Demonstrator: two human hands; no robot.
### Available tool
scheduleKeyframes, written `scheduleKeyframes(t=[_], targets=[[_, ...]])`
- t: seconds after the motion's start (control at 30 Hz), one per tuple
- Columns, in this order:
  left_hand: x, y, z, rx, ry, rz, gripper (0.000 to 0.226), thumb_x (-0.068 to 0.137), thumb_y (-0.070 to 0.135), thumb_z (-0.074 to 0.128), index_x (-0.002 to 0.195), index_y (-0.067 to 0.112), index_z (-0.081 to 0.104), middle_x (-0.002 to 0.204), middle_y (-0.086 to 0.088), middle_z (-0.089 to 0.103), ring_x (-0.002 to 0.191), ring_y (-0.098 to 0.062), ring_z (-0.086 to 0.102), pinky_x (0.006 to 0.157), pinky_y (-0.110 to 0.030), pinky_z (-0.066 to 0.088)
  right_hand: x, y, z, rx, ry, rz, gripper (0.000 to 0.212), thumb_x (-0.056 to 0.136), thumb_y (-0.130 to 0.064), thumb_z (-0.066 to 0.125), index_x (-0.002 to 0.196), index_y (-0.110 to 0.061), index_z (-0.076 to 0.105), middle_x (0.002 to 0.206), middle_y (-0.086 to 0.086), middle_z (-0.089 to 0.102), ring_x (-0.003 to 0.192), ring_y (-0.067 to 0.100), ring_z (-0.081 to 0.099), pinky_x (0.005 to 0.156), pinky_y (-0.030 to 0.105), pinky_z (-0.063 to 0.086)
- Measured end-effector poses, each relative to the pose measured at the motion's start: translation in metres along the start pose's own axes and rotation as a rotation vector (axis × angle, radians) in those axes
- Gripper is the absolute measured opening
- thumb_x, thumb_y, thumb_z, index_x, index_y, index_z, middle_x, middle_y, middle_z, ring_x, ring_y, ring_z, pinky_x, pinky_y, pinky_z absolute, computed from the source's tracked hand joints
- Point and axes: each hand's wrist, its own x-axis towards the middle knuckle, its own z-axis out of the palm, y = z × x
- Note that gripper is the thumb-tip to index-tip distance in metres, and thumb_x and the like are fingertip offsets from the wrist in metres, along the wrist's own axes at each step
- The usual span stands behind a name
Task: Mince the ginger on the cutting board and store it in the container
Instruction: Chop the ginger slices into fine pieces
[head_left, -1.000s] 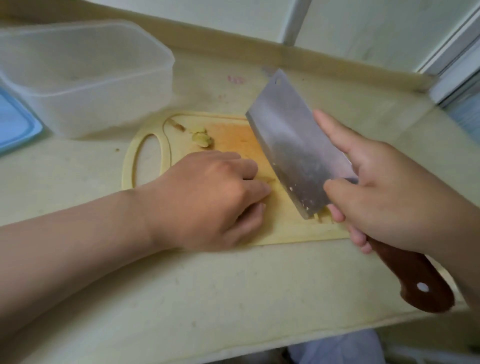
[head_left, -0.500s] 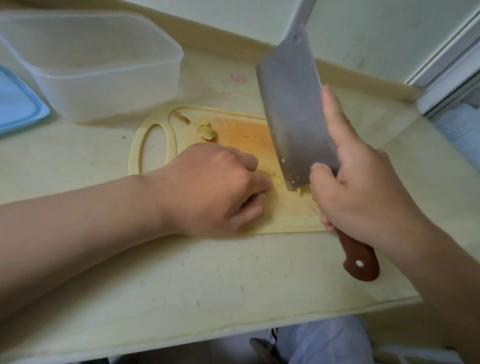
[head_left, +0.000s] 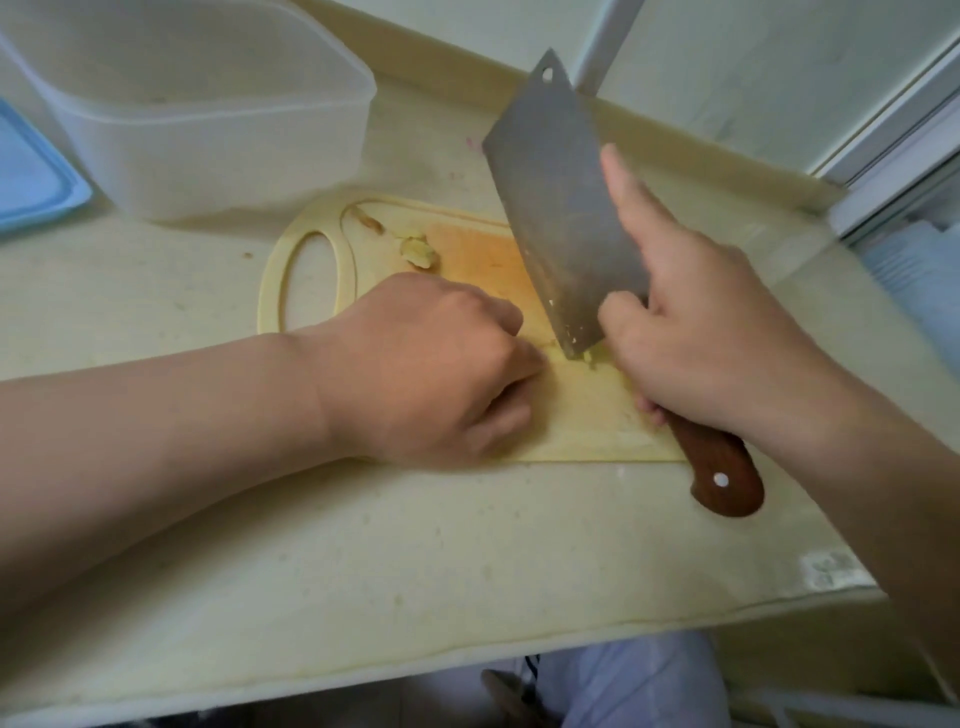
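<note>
Firmly, right grip clasps cleaver (forefinger along blade); left grip curled, contents hidden.

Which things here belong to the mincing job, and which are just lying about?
In the job: cleaver in right hand, ginger under its blade, spare ginger pieces, cutting board, container, left hand on the board.
Lying about: blue lid beside the container, sticker on the counter.

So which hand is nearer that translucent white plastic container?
Left. The left hand rests on the yellow cutting board in front of the container; the right hand, gripping the steel cleaver, is farther right.
</note>
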Motion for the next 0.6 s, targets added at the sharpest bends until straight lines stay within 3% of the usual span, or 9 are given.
scheduleKeyframes(t=[0.17, 0.37, 0.43, 0.6], targets=[[0.000, 0.000, 0.002, 0.009, 0.021, -0.006, 0.052, 0.092, 0.044, 0.025, 0.095, 0.018, 0.071, 0.073, 0.002, 0.048, 0.072, -0.032, 0.058, 0.060, -0.040, 0.051, -0.034, 0.010, 0.002, 0.025, 0.049, 0.046, 0.094, 0.095, -0.010, 0.045, 0.150, -0.071, 0.001, 0.060, 0.017, 0.065, 0.048, 0.033, 0.063, 0.054, 0.051, 0.060], [0.000, 0.000, 0.003, 0.013, 0.040, -0.002, 0.053, 0.090, 0.045, 0.026, 0.093, 0.018, 0.071, 0.072, 0.001, 0.050, 0.068, -0.033, 0.057, 0.058, -0.039, 0.051, -0.002, 0.000, -0.010, -0.098, -0.138, 0.005, 0.094, 0.094, -0.008, 0.044, 0.157, -0.062, 0.000, 0.051, -0.006, 0.066, 0.037, 0.018, 0.062, 0.043, 0.033, 0.056], [0.000, 0.000, 0.002, 0.017, 0.051, 0.002, 0.055, 0.089, 0.045, 0.026, 0.096, 0.019, 0.073, 0.073, 0.000, 0.052, 0.067, -0.032, 0.057, 0.057, -0.038, 0.051, 0.011, -0.005, -0.007, -0.093, -0.120, -0.011, 0.094, 0.092, -0.006, 0.043, 0.160, -0.055, 0.001, 0.048, -0.011, 0.064, 0.036, 0.017, 0.061, 0.042, 0.034, 0.055], [-0.001, 0.000, 0.002, 0.025, 0.038, 0.000, 0.054, 0.090, 0.045, 0.024, 0.095, 0.019, 0.071, 0.072, 0.003, 0.046, 0.068, -0.032, 0.057, 0.058, -0.039, 0.052, -0.011, 0.006, 0.006, 0.054, 0.068, -0.014, 0.094, 0.093, -0.006, 0.045, 0.158, -0.060, 0.004, 0.053, 0.009, 0.064, 0.042, 0.027, 0.063, 0.048, 0.046, 0.060]])
